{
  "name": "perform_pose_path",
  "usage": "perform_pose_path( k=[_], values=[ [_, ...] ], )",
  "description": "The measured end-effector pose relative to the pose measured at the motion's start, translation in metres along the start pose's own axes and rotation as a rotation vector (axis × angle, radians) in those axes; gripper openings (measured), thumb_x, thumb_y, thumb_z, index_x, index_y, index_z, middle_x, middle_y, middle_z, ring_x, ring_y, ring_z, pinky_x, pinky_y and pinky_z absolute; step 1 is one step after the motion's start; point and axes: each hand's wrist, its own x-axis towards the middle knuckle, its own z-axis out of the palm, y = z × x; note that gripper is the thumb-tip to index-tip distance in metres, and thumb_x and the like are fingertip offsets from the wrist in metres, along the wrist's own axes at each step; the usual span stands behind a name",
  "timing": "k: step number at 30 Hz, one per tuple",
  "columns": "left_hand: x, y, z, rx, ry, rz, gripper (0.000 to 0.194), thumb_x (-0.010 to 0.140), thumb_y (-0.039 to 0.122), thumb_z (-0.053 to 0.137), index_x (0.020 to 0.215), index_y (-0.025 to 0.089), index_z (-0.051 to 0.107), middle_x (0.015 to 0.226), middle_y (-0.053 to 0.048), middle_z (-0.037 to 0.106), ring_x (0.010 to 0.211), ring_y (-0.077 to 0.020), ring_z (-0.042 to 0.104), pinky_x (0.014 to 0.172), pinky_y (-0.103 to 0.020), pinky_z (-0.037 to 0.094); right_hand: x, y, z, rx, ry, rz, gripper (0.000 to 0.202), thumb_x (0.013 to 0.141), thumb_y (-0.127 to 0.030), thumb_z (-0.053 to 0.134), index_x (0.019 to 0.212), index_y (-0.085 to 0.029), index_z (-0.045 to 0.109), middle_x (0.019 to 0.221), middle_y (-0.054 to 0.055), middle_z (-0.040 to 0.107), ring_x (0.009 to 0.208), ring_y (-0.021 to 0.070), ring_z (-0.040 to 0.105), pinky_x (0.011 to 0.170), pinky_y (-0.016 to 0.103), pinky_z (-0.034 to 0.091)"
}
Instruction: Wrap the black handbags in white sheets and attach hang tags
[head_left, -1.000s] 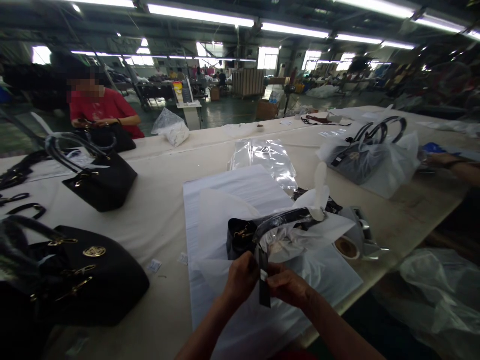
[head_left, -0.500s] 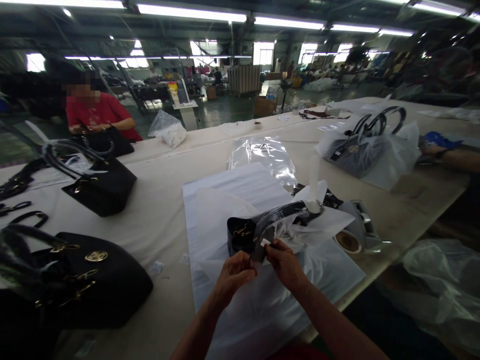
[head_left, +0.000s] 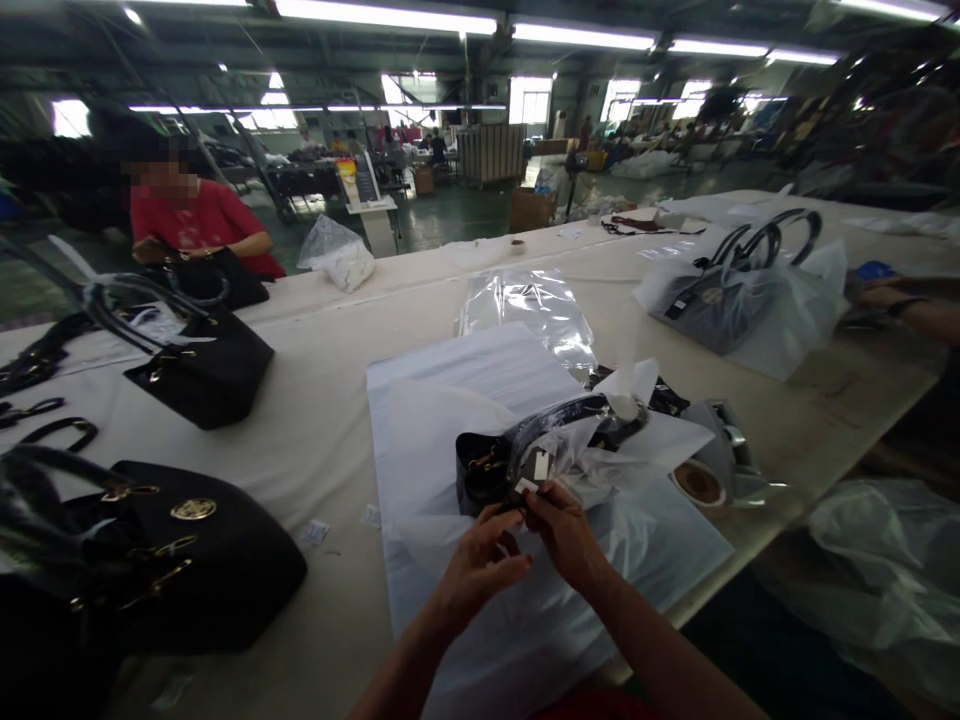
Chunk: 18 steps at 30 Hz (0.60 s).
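Note:
A black handbag lies in white tissue on the table before me, its handle wrapped in clear film. At the handle's near end hangs a dark hang tag with a white label. Just below it, my right hand pinches another small dark tag with a white sticker. My left hand is beside it, thumb apart from the fingers and fingertips close to that tag; whether they touch it is unclear.
White sheets lie under the handbag. Beyond are clear plastic bags. A tape roll stands at right. Black handbags fill the left side. A bagged handbag sits near another person's arm. Across the table, a person in red handles a bag.
My left thumb and fingers have parted from their pinch. The tags have shifted: one now hangs loose, facing me, while my right hand holds the other slightly lower.

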Motion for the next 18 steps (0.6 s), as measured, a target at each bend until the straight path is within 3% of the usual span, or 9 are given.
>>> perform_pose_path(
  k=[4,7,10,14,18],
  values=[
    [0.003,-0.002,-0.005,-0.124,0.014,0.020,0.033,0.067,0.032,0.071,0.097,0.019,0.068,0.095,-0.006,0.056,0.077,-0.0148,0.050,0.063,-0.024,0.043,-0.009,-0.003,-0.009,-0.244,-0.203,-0.114,0.029,0.080,-0.047,0.056,0.083,-0.019,0.059,0.065,-0.002,0.051,0.060,0.0113,0.045,0.056,0.025,0.036],
    [0.007,-0.004,-0.008,-0.144,0.034,0.037,0.030,0.068,0.035,0.072,0.093,0.019,0.069,0.098,-0.006,0.059,0.077,-0.0149,0.052,0.066,-0.025,0.044,-0.012,-0.009,-0.013,-0.378,-0.295,-0.194,0.027,0.083,-0.044,0.054,0.094,-0.020,0.059,0.075,0.000,0.055,0.071,0.0142,0.050,0.066,0.027,0.039],
    [0.011,-0.004,-0.011,-0.113,0.046,0.029,0.030,0.068,0.037,0.071,0.092,0.018,0.070,0.107,-0.009,0.060,0.089,-0.0207,0.055,0.075,-0.029,0.046,-0.010,-0.010,-0.013,-0.501,-0.344,-0.242,0.033,0.079,-0.039,0.060,0.105,-0.020,0.055,0.084,0.001,0.057,0.074,0.0150,0.050,0.068,0.028,0.040],
    [0.016,-0.002,-0.014,0.024,0.079,0.050,0.032,0.069,0.036,0.069,0.094,0.017,0.069,0.107,-0.010,0.061,0.090,-0.0219,0.057,0.078,-0.031,0.047,-0.006,0.001,-0.008,-0.381,-0.292,-0.256,0.044,0.071,-0.038,0.068,0.107,-0.022,0.050,0.085,0.001,0.058,0.067,0.0134,0.050,0.063,0.027,0.041],
    [0.019,0.000,-0.014,0.260,0.111,0.110,0.030,0.071,0.034,0.064,0.095,0.017,0.069,0.102,-0.009,0.063,0.080,-0.0181,0.058,0.075,-0.029,0.047,-0.004,0.011,-0.007,-0.223,-0.108,-0.263,0.047,0.065,-0.032,0.073,0.104,-0.025,0.046,0.069,-0.005,0.052,0.061,0.0113,0.048,0.059,0.024,0.040]
  ],
)
